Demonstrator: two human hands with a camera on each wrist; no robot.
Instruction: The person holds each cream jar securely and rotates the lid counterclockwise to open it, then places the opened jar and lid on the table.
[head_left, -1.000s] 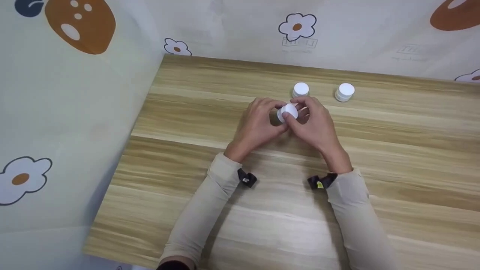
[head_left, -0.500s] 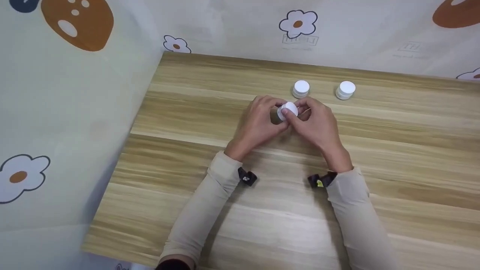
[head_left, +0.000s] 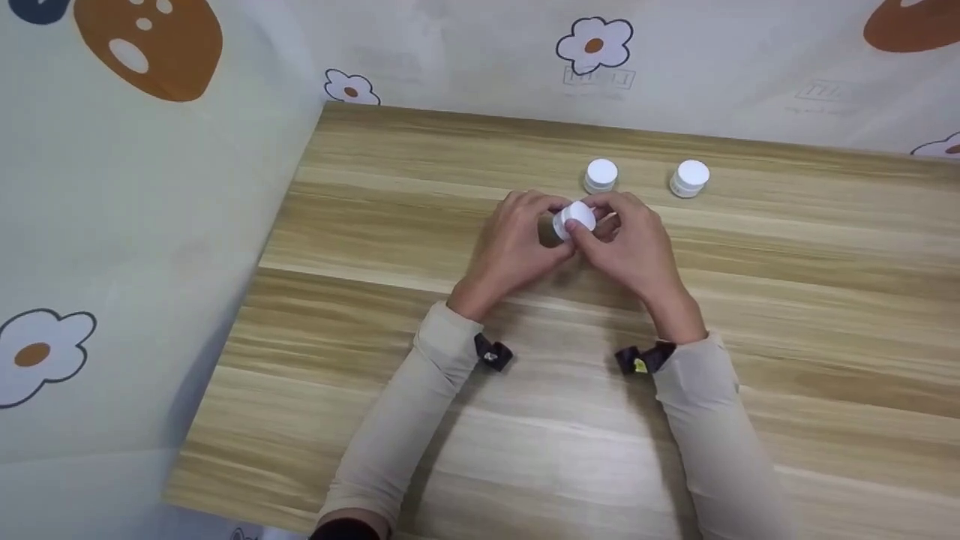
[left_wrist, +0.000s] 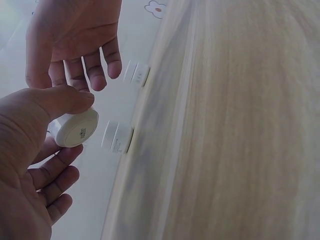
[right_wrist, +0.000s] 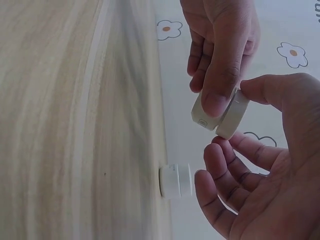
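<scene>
Both hands hold one small white screw-lid jar (head_left: 576,220), tilted, above the table. My left hand (head_left: 517,234) grips the jar's body between thumb and fingers; its flat base, with a small dark print, faces the left wrist view. On the other side, my right hand (head_left: 634,241) pinches the lid (right_wrist: 233,115) with thumb and index finger, its other fingers loosely bent. A narrow seam shows between lid and body in the right wrist view. Just beyond the hands stands a second white jar (head_left: 601,175), lid on. A third such jar (head_left: 689,178) stands upright to its right.
The wood-grain table (head_left: 360,225) meets a pale wall covering (head_left: 465,52) with flower prints at the back. Another covered wall (head_left: 187,247) runs along the table's left side. A small black camera sits on each wrist.
The right thumb and index finger have shifted slightly around the lid. The left hand keeps its grip and the jar stays in nearly the same place; the head view has tilted a little.
</scene>
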